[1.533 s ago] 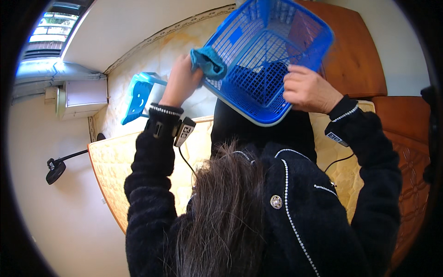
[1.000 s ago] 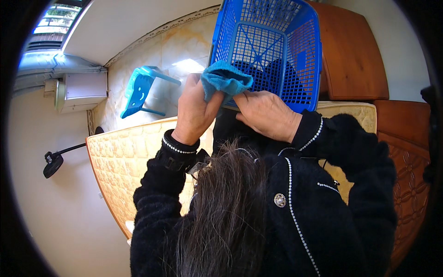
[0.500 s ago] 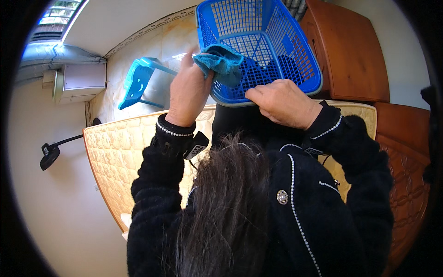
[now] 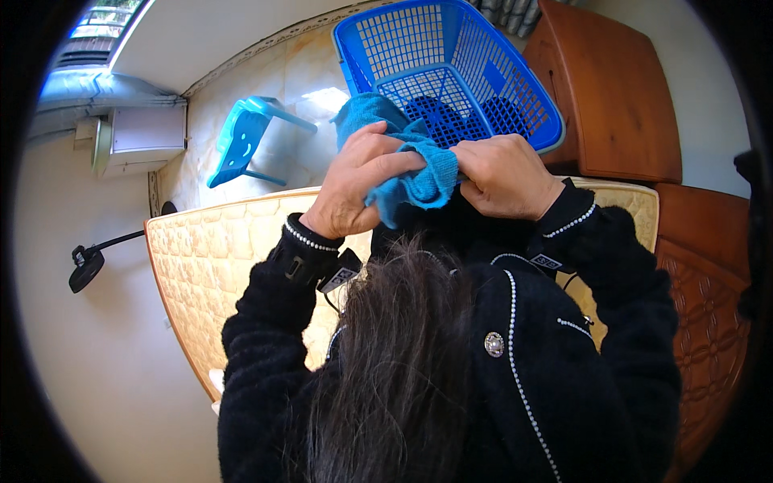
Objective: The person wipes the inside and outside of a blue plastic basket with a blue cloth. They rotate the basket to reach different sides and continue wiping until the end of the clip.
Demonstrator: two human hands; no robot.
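Note:
A teal knitted piece [image 4: 419, 181], bunched up so that its exact kind does not show, is held between both hands in front of my chest. My left hand [image 4: 358, 181] grips it, with a finger pushed through or under a fold. At its right edge, my right hand [image 4: 509, 175] is closed in a pinch on the fabric. Just beyond the hands stands a blue plastic laundry basket [image 4: 555, 137] with lattice walls, and dark blue mesh or cloth shows at its bottom.
Left of the basket, a light blue stool [image 4: 239, 149] with a smiling face is on the tiled floor [image 4: 310, 68]. A quilted mattress [image 4: 217, 249] lies beneath me. Brown wooden furniture [image 4: 616, 97] is at the right, and a black lamp-like arm [image 4: 87, 270] at the far left.
My left hand has brought the teal piece nearer and to the right. My right hand has left the basket rim and taken hold of the fabric. The basket has shifted slightly.

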